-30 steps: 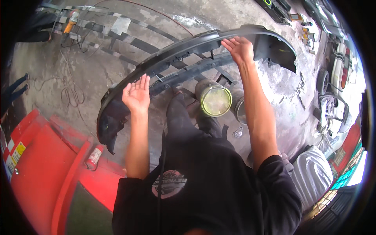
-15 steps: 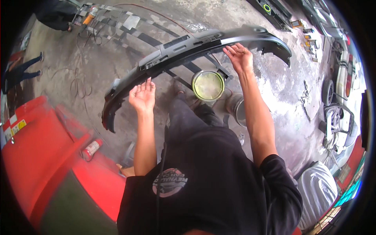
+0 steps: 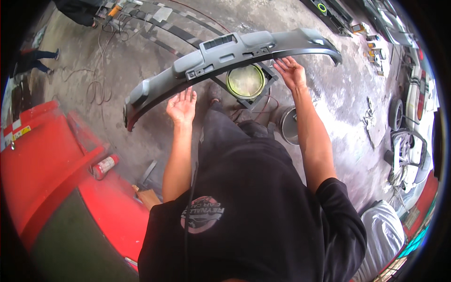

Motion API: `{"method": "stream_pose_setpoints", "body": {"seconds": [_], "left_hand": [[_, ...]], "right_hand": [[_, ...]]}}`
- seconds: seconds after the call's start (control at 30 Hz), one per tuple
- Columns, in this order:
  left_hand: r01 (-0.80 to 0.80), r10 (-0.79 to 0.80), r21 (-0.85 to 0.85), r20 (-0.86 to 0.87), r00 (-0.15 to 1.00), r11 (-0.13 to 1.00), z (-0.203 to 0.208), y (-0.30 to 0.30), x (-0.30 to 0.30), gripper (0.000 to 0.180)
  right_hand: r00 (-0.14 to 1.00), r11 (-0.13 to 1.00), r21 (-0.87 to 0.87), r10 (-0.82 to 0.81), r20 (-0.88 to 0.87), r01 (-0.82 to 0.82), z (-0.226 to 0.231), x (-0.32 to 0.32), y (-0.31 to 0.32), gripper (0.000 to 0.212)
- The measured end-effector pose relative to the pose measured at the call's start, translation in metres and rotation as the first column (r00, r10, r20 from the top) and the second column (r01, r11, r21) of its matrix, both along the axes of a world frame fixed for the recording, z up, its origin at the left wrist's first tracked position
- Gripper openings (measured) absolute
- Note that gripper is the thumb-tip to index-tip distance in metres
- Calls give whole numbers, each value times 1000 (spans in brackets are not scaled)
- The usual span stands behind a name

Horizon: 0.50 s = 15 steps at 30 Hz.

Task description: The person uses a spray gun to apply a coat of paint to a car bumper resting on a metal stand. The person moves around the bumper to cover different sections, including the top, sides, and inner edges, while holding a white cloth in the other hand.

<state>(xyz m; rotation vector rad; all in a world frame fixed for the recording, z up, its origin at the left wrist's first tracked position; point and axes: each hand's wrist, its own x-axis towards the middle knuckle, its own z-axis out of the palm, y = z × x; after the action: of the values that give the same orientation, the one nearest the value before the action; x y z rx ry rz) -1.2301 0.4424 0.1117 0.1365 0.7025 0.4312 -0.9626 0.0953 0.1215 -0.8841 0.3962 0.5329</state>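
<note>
A long, curved grey car bumper (image 3: 244, 49) with a black near edge is held up across the space in front of me. My left hand (image 3: 182, 107) is palm up at its near edge, left of the middle, fingertips tucked beneath. Farther right, my right hand (image 3: 291, 74) holds the same edge, also palm up, with its fingertips partly hidden under it. Below the bumper, a round tub with a yellow-green rim (image 3: 245, 82) rests on a dark frame, partly covered by the bumper.
An open metal bucket (image 3: 290, 124) stands right of my legs. Red car body panels (image 3: 51, 155) and a red fire extinguisher (image 3: 105, 166) lie to the left. Hoses (image 3: 96, 87) trail over the concrete. Cans (image 3: 373, 51) stand far right. Other people's legs (image 3: 40, 58) show far left.
The bumper has tilted, so more of its grey face with the slots shows now. My left hand has shifted right with it; the right hand has moved only slightly.
</note>
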Motion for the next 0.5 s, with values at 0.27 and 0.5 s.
{"method": "stream_pose_setpoints", "body": {"seconds": [0.27, 0.5], "left_hand": [[80, -81, 47, 32, 996, 996, -24, -25, -36, 55], [102, -101, 36, -30, 994, 994, -44, -48, -61, 41]], "right_hand": [[999, 999, -17, 40, 6, -40, -35, -38, -38, 73], [997, 997, -34, 70, -16, -71, -55, -61, -57, 80]]}}
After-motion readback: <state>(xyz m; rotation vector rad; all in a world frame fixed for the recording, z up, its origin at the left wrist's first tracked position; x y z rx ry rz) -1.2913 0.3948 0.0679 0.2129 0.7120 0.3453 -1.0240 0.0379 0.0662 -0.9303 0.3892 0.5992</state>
